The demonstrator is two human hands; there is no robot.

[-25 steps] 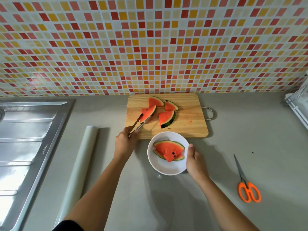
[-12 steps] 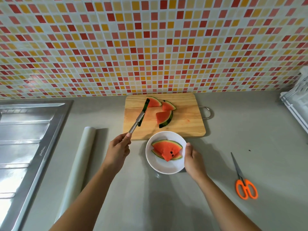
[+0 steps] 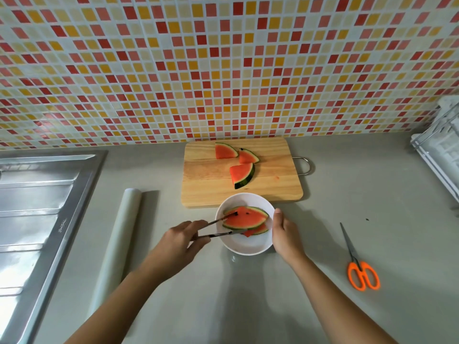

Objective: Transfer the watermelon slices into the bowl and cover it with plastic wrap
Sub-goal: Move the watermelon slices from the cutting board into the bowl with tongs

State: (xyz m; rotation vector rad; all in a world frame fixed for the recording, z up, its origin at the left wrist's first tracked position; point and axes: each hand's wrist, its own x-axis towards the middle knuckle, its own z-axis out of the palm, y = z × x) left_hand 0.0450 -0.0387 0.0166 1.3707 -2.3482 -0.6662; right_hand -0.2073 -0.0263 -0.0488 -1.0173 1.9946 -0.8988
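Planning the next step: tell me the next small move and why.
Probably lift the tongs in the left hand clear of the bowl and reach for the cutting board: three slices lie there, and the right hand steadies the bowl.

So the left hand (image 3: 182,240) swings the tongs (image 3: 218,228) off the cutting board (image 3: 206,180) and over to the bowl (image 3: 244,245). The slice (image 3: 244,218) they were carrying now lies on top of the pile in there, with the tong tips spread either side of it. Board's down to three slices.
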